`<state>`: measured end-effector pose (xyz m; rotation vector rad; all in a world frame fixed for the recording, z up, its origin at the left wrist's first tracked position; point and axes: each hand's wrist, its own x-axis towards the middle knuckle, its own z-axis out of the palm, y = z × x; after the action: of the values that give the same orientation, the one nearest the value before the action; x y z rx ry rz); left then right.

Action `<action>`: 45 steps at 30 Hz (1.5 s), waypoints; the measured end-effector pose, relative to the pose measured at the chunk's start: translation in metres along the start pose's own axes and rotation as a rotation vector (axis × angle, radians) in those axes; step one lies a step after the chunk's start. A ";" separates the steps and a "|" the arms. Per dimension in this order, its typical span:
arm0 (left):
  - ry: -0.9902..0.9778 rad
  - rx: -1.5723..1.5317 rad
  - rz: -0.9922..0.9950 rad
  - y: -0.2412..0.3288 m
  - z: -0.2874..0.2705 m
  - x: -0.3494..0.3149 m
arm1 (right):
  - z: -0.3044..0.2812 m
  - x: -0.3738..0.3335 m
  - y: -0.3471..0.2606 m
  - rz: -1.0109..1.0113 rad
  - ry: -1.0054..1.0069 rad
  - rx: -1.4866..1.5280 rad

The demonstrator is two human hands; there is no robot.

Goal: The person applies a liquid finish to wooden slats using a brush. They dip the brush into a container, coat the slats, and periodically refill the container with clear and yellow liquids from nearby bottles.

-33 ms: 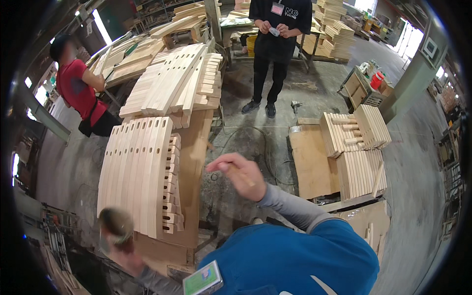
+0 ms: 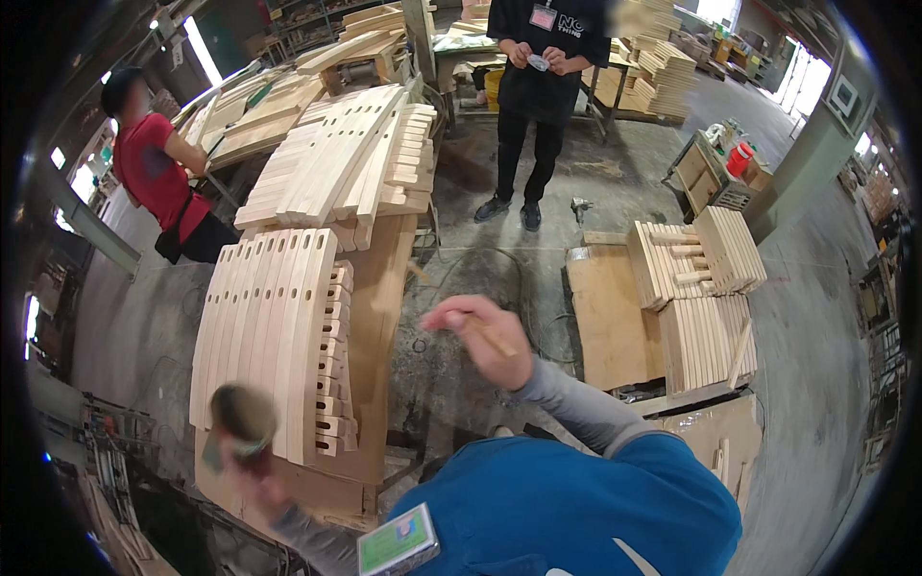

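Note:
My left hand [image 2: 257, 482], blurred by motion, grips a round open cup [image 2: 244, 419] over the near left corner of a row of wooden slats. The cup's inside looks brownish; its contents are too smeared to make out. My right hand [image 2: 488, 338] is closed around a thin wooden stick [image 2: 497, 342], right of the bench and above the floor. A blurred tan tip [image 2: 421, 275] shows beyond the fingers, in line with the stick. The pale slats [image 2: 264, 317] lie side by side, with oval slots near their far ends. More slotted pieces [image 2: 333, 360] sit under their right edge.
Loose slats [image 2: 336, 154] are piled farther up the bench [image 2: 375, 317]. On the right, slats stand stacked [image 2: 706, 336] beside cardboard [image 2: 615, 312]. One person in black [image 2: 543, 106] stands ahead holding something small; another in red [image 2: 158, 173] works at far left. A hose [image 2: 519, 274] crosses the floor.
My left hand and the cup have shifted right and slightly up, farther over the slats. My right hand has moved a little to the right with the stick.

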<state>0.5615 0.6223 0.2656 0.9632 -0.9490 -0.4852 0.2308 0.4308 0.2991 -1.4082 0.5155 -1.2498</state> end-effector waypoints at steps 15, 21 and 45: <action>-0.139 -0.433 -0.794 -0.160 0.276 0.117 | -0.169 0.014 0.030 -0.066 0.709 -0.278; -0.255 -0.534 -0.825 -0.220 0.342 0.196 | -0.209 0.094 0.042 -0.145 0.783 -0.279; 0.044 -0.428 -0.712 -0.351 0.527 0.366 | -0.418 0.355 0.088 -0.056 0.553 -0.132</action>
<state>0.3213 -0.0687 0.2546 0.8909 -0.4052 -1.2070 0.0140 -0.0800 0.2779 -1.1790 0.9525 -1.6839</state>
